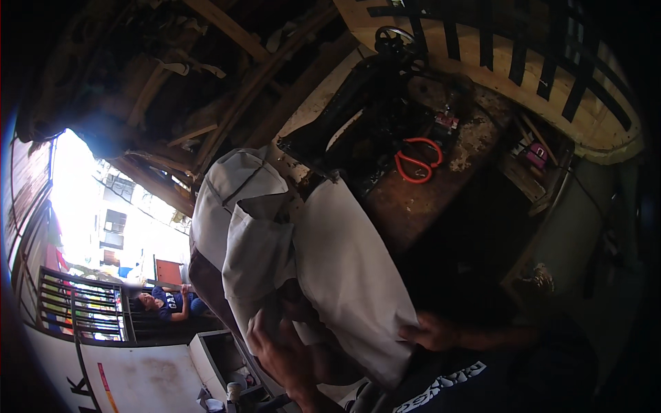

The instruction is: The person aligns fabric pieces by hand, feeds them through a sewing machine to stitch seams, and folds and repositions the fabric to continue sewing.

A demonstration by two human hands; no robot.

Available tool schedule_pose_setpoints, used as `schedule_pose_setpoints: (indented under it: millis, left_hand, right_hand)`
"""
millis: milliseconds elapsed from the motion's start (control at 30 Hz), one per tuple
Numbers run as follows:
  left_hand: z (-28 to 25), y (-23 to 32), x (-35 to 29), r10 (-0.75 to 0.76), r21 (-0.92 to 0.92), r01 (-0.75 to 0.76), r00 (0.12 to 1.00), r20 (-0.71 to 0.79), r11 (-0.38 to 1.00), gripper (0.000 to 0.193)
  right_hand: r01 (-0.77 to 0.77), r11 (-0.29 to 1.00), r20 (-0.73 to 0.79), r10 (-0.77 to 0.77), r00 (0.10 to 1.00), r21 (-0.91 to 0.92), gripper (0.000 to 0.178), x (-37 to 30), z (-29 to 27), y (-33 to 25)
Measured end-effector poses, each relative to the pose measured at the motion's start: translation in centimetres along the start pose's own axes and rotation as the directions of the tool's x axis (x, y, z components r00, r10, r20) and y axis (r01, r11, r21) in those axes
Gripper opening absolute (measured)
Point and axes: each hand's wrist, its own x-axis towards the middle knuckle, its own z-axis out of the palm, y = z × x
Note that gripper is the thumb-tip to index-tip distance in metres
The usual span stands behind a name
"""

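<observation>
A large piece of pale grey cloth (348, 255) spreads from a dark sewing machine (358, 110) down toward me. Its top end reaches the machine's bed. My left hand (281, 352) has its fingers curled on a fold of the cloth at the lower left. At the lower right edge, my right hand (434, 332) pinches the cloth between thumb and fingers. To the left, more of the cloth bunches into folds, with a dark brown part beneath it. Scissors with red-orange handles (413, 177) lie on the machine table, their blades hard to make out.
The worn wooden machine table (406, 213) has small red items (446, 122) near the machine. A drawer (527, 180) at the right holds a purple object (536, 155). At the left, another person (172, 303) sits near a barred railing (76, 306). Wooden beams fill the upper left.
</observation>
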Motion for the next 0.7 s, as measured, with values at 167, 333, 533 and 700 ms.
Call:
schedule_pose_setpoints:
  millis: [167, 333, 533, 700]
  left_hand:
    - [8.6, 5.6, 9.7, 0.627, -0.369, -0.507, 0.657, 0.419, 0.779, 0.041]
    - [15.8, 5.9, 14.1, 0.639, -0.521, -0.392, 0.608, 0.471, 0.758, 0.046]
    - [17.8, 5.3, 13.3, 0.655, -0.483, -0.45, 0.605, 0.454, 0.751, 0.051]
    - [19.8, 3.3, 12.2, 0.652, -0.436, -0.491, 0.636, 0.413, 0.754, 0.054]
  right_hand:
    - [0.039, 0.975, 0.098, -0.018, 0.995, -0.219, 0.042, 2.1, 2.0, -0.3]
    - [0.035, 0.999, 0.208, -0.033, 0.978, -0.004, 0.046, 3.2, 3.7, -2.0]
    - [-0.102, 0.995, 0.237, 0.097, 0.967, 0.006, 0.064, 5.2, 6.3, 5.7]
    - [-0.204, 0.942, 0.291, 0.28, 0.915, -0.265, 0.057, 4.8, 2.7, 1.8]
